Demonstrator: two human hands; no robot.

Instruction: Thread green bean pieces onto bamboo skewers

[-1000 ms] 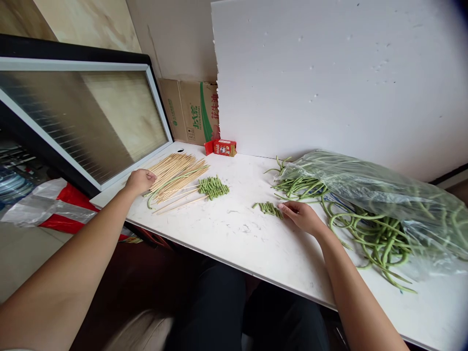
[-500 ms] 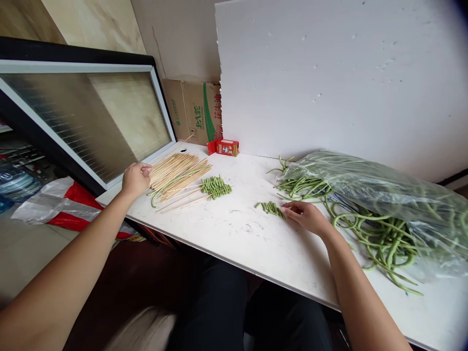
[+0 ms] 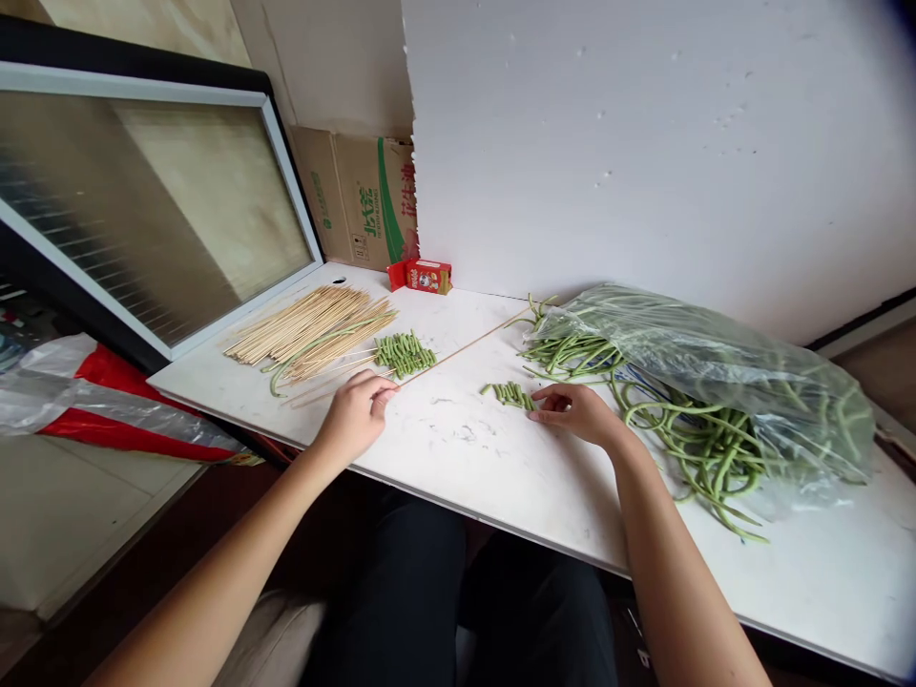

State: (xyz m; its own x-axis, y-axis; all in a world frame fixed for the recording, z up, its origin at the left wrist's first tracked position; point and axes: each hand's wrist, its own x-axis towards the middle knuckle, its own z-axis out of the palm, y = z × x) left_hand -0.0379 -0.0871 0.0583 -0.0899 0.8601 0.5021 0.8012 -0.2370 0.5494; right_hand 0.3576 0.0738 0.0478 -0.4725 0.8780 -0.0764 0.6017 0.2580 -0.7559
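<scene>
My left hand (image 3: 356, 416) is pinched on one end of a thin bamboo skewer (image 3: 465, 346) that slants up and to the right over the white table (image 3: 501, 477). My right hand (image 3: 576, 412) rests with its fingers curled against a small bunch of cut green bean pieces (image 3: 508, 393). A second heap of cut bean pieces (image 3: 405, 352) lies just beyond my left hand. A pile of bamboo skewers (image 3: 307, 327) lies at the table's far left. Long green beans (image 3: 687, 439) spill from a clear plastic bag (image 3: 716, 372) at the right.
A white foam board (image 3: 644, 143) stands behind the table. A small red carton (image 3: 420, 276) and a cardboard box (image 3: 358, 200) sit at the back left. A glass-fronted cabinet door (image 3: 143, 210) leans at the left, above a red and clear plastic bag (image 3: 107, 420).
My left hand left the skewer pile and came to the middle of the table with one skewer pinched in it. My right hand stayed by the small bunch of bean pieces.
</scene>
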